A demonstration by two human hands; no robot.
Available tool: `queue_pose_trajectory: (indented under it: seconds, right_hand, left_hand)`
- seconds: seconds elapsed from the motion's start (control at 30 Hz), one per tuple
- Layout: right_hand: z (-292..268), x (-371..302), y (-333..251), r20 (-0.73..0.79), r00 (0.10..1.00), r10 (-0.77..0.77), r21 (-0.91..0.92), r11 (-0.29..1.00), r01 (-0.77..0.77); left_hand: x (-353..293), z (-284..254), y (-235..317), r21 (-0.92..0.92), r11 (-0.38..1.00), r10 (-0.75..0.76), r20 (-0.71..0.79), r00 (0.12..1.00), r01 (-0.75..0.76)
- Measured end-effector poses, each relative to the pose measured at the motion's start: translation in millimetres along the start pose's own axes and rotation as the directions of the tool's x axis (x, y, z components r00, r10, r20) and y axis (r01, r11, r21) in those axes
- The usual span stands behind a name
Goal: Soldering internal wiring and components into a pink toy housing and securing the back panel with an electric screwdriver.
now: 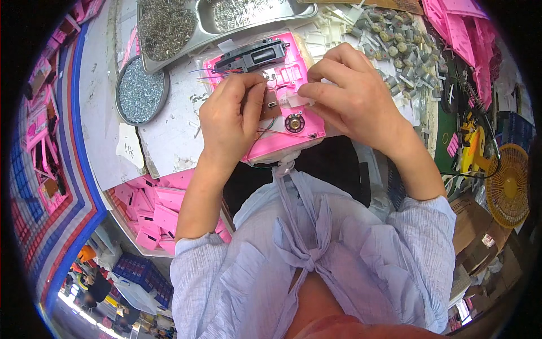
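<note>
A pink plastic housing [259,148] lies in front of me with its inside facing up. My left hand [228,110] is closed, thumb and forefinger pinched at the edge of a small brown circuit board [270,107] in the housing. My right hand [353,90] is closed too, its fingertips on a small whitish plastic piece [294,101] beside the board. A round black speaker [294,122] sits near the housing's lower right corner. Across the far end lies a black mechanism [248,57]. Thin coloured wires run around the board; the left fingers hide some.
A round bowl of small screws [141,90] stands at left, behind it a metal tray [200,35] of springs. Small motors [398,45] and white plastic pieces [339,28] are heaped at right. A box of pink parts [161,209] stands below left, a yellow fan [507,183] at far right.
</note>
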State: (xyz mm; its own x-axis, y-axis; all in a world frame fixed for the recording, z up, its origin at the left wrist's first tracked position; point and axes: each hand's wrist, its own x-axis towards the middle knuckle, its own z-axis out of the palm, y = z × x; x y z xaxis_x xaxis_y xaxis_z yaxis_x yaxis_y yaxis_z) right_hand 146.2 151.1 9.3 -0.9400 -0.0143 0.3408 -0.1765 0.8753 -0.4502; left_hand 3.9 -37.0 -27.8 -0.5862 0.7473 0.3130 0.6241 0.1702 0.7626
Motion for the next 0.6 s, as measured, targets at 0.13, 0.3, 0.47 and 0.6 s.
queue_pose_trajectory:
  seconds: [0.13, 0.3, 0.47, 0.6]
  right_hand:
    - [11.0, -2.8, 28.5, -0.03, 0.999, -0.034, 0.204, 0.978, 0.039]
    - [34.8, -15.5, 27.4, -0.107, 0.994, 0.034, 0.283, 0.959, -0.002]
    - [14.7, -0.5, 2.8, 0.116, 0.986, 0.119, 0.046, 0.991, -0.125]
    - [5.7, -11.9, 10.6, 0.0, 0.989, 0.148, 0.069, 0.987, -0.148]
  left_hand:
    - [0.3, 1.8, -0.5, 0.016, 0.999, 0.028, -0.013, 1.0, -0.027]
    - [0.0, 6.7, -4.0, 0.012, 0.999, 0.031, -0.026, 0.999, -0.031]
    - [0.5, 1.7, -5.6, -0.008, 1.0, -0.008, 0.02, 1.0, 0.008]
    - [3.1, 0.1, -5.9, 0.039, 0.998, 0.04, 0.048, 0.998, -0.041]
